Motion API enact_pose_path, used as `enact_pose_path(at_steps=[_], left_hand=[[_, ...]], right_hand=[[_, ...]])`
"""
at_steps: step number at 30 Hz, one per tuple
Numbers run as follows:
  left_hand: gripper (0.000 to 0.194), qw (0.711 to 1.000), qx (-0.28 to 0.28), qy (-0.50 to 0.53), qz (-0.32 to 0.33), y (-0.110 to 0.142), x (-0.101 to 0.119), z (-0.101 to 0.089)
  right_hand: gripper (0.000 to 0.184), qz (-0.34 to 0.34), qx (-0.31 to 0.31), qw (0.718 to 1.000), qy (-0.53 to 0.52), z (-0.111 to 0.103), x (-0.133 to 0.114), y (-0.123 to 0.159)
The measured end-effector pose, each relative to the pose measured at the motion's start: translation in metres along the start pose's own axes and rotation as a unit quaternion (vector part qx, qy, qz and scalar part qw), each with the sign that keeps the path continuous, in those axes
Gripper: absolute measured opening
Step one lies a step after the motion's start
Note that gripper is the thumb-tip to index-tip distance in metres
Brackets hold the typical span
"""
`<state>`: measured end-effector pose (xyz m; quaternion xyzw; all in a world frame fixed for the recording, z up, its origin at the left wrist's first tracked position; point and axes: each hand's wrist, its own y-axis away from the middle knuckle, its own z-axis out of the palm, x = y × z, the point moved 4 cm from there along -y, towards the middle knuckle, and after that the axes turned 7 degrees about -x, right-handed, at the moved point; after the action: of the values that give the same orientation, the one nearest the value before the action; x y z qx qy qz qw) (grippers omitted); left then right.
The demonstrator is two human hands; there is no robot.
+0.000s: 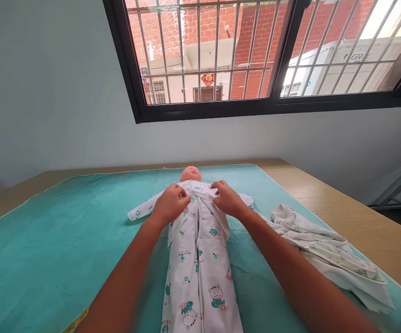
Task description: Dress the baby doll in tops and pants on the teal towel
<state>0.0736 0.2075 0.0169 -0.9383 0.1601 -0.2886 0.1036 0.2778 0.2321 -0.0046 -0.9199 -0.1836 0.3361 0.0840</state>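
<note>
A baby doll (191, 174) lies on its back with its head toward the window. It wears a white printed baby top (144, 209) whose sleeves spread out to both sides. White baby pants (200, 273) with printed bears run down the middle toward me, their upper end over the doll's body. My left hand (172, 201) pinches the waistband at the left, fingers curled in. At the right, my right hand (227, 199) grips the same waistband edge between thumb and fingers. The doll's legs are hidden under the cloth.
A teal cloth (64, 249) covers most of the wooden table (325, 199). Crumpled white baby clothes (328, 249) lie to the right, beside my right forearm. A yellow strip (77, 320) shows at the lower left. Behind the table stand a wall and a barred window (207, 111).
</note>
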Motion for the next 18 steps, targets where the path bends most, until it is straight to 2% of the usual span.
enact_pose_path(at_steps=[2,4,6,9,11,15,18], left_hand=[[0.013,0.999,0.04,-0.004,0.033,-0.001,0.004,0.009],[0.016,0.996,0.073,-0.006,0.05,-0.001,0.006,0.019],[0.024,0.995,0.093,0.001,0.041,-0.002,0.004,0.028],[0.028,0.995,0.097,0.026,0.02,-0.005,-0.003,0.036],[0.028,0.995,0.093,0.033,0.018,-0.007,-0.007,0.037],[0.027,0.994,0.098,0.031,0.025,-0.008,-0.008,0.035],[0.026,0.994,0.098,0.036,0.024,-0.008,-0.008,0.034]], right_hand=[[0.038,-0.082,0.039,0.996,0.007,0.005,-0.024,0.006],[0.031,-0.122,0.044,0.991,0.011,0.015,-0.041,0.01],[0.019,-0.122,0.058,0.991,0.018,0.024,-0.047,0.01],[0.009,-0.096,0.069,0.993,0.013,0.03,-0.043,-0.001],[0.006,-0.078,0.048,0.996,0.008,0.029,-0.04,-0.014],[0.013,-0.077,-0.038,0.996,0.0,0.022,-0.041,-0.038],[0.013,-0.084,-0.065,0.993,-0.045,0.018,-0.041,-0.047]])
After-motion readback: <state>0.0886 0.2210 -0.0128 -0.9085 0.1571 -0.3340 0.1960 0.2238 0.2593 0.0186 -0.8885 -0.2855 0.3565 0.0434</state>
